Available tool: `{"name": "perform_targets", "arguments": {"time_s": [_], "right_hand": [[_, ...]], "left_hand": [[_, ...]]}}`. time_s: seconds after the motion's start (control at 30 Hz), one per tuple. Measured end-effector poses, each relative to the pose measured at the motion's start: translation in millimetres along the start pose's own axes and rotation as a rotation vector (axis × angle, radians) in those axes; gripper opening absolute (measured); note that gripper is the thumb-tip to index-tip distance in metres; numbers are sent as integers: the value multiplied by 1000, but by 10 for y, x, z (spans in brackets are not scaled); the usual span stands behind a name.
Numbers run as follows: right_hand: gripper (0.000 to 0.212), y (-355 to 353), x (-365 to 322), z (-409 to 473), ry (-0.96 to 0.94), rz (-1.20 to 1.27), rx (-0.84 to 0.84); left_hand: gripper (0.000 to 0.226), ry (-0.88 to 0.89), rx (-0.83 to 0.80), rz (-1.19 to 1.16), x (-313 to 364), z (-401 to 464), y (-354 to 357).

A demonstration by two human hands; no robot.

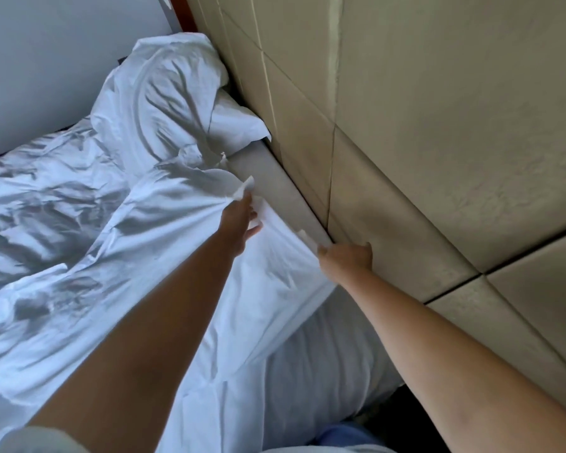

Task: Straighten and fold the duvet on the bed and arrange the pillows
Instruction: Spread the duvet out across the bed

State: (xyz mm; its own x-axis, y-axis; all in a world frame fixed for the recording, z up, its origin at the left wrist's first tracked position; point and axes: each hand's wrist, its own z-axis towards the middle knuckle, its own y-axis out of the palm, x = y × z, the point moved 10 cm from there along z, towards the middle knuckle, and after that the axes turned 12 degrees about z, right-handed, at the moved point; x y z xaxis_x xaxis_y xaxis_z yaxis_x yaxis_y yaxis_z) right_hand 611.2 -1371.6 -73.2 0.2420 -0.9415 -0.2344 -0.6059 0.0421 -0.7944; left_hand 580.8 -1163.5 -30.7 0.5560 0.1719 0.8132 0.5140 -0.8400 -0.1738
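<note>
left hand (241, 220) gripping duvet (111, 243) edge, frame center | right hand (347, 256) pinching same edge beside headboard (438, 158) | 1 pillow (232, 124) lying upper center

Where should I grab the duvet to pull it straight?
Grip the duvet along its top edge by the headboard, coming from the near side of the bed. That edge lies free and bunched there, so it pinches easily. The left hand and right hand already hold it, spaced apart; a wider spread would probably pull it flatter.
</note>
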Motion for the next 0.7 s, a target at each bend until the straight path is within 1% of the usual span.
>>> {"name": "perform_targets", "arguments": {"time_s": [0.03, 0.07, 0.1, 0.13, 0.17, 0.2, 0.27, 0.3, 0.37, 0.4, 0.43, 0.47, 0.5, 0.57, 0.6, 0.63, 0.7], "right_hand": [[46, 42, -2, 21, -3, -36, -32], [43, 184, -26, 19, -7, 21, -154], [39, 401, -85, -42, -5, 119, -324], [32, 650, -183, -121, -18, 241, -503], [27, 811, -314, -192, -52, 339, -620], [25, 900, -442, -209, -96, 410, -666], [16, 968, -616, -128, -154, 477, -617], [13, 958, -660, -53, -166, 485, -554], [21, 872, -676, 147, -180, 462, -387], [25, 768, -672, 226, -187, 461, -287], [32, 660, -666, 283, -194, 469, -195], [38, 565, -679, 307, -196, 492, -145], [41, 549, -699, 346, -192, 510, -144], [43, 687, -750, 419, -164, 482, -235], [43, 784, -773, 447, -145, 429, -286], [42, 874, -773, 469, -135, 359, -324], [41, 1062, -662, 482, -87, 158, -415]], "left_hand": [[16, -12, 2, 51, -38, 17, 1], [12, -29, 25, 101, -106, 24, -18], [13, -43, 59, 140, -187, 27, -47], [19, -54, 111, 175, -273, 30, -94], [30, -66, 177, 208, -360, 35, -160], [40, -82, 242, 227, -433, 23, -232], [48, -102, 330, 229, -528, 16, -371], [49, -94, 335, 245, -544, 44, -409], [55, -48, 286, 309, -511, 101, -439], [63, -29, 250, 364, -482, 107, -449], [71, -25, 213, 459, -476, 116, -462], [76, -35, 181, 568, -513, 143, -489], [73, -55, 162, 675, -562, 162, -519], [51, -100, 163, 805, -645, 189, -589], [39, -116, 172, 814, -682, 206, -612], [33, -122, 174, 792, -716, 222, -616], [34, -145, 138, 671, -805, 261, -567]]}}
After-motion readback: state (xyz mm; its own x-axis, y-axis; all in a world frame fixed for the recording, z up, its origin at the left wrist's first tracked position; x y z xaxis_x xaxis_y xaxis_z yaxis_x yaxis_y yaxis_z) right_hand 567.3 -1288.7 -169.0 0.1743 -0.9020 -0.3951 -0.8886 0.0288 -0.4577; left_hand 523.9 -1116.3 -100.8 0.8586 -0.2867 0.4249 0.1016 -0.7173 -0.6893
